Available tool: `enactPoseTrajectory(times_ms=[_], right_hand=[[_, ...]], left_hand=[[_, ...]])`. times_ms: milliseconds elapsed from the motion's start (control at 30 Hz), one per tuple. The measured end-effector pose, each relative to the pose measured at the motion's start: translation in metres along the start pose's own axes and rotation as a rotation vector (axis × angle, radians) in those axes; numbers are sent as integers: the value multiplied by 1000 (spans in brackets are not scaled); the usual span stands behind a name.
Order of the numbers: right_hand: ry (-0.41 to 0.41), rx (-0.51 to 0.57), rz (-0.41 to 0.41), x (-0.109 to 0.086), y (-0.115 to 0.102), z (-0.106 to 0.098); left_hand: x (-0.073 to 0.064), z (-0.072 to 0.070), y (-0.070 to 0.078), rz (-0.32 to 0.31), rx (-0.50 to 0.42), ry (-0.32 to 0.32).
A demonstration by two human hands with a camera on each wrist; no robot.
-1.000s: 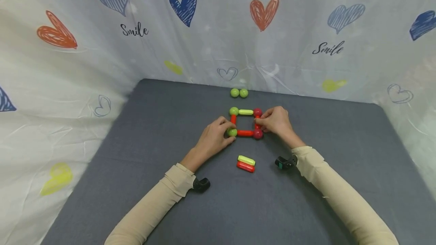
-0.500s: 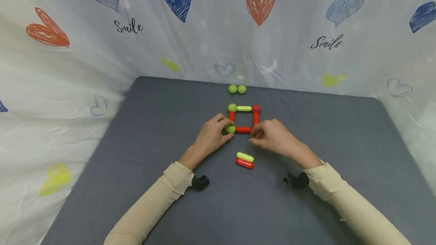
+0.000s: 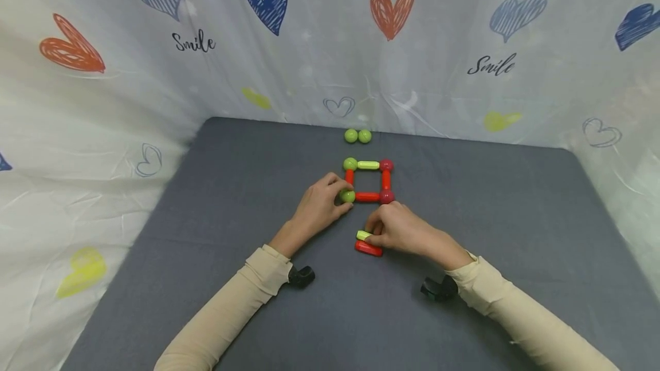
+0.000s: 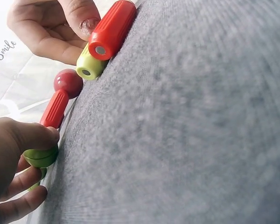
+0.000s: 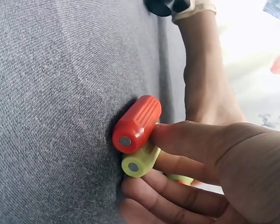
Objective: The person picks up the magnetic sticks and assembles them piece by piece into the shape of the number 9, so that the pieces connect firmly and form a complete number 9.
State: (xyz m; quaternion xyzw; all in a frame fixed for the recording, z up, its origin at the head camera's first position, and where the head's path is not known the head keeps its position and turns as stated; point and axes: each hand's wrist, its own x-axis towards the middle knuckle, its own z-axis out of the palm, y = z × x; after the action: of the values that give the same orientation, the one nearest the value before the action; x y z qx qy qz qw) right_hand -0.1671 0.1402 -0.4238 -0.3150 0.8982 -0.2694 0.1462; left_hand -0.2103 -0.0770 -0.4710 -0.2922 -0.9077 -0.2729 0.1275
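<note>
A flat square of magnetic rods and balls lies on the cloth in the head view. Its near side is a red rod running to a dark red ball; a yellow-green rod forms the far side. My left hand holds the green ball at the near left corner between thumb and fingers. Closer to me, my right hand pinches a loose yellow-green magnetic rod, partly covering it. A loose red magnetic rod lies right alongside, by the thumb.
Two green balls sit side by side beyond the square, near the far edge of the grey cloth. A white curtain printed with hearts hangs behind. Dark wrist devices are on both wrists.
My right hand has left the square's right side and come toward me, down to the loose yellow-green rod, which it now pinches. The left hand keeps its place at the green ball.
</note>
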Motion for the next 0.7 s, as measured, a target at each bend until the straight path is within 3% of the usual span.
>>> enactPoseTrajectory(times_ms=[433,567,700], right_hand=[[-30,12,-1,0,-2,-1],[11,48,31,-3,1,-3],[95,117,130,-11,9,-7]], left_hand=[[1,-3,-1,-11,-9,-27],[2,-4,0,-12,-13,-46],[4,-6,1,-10,-18,-55]])
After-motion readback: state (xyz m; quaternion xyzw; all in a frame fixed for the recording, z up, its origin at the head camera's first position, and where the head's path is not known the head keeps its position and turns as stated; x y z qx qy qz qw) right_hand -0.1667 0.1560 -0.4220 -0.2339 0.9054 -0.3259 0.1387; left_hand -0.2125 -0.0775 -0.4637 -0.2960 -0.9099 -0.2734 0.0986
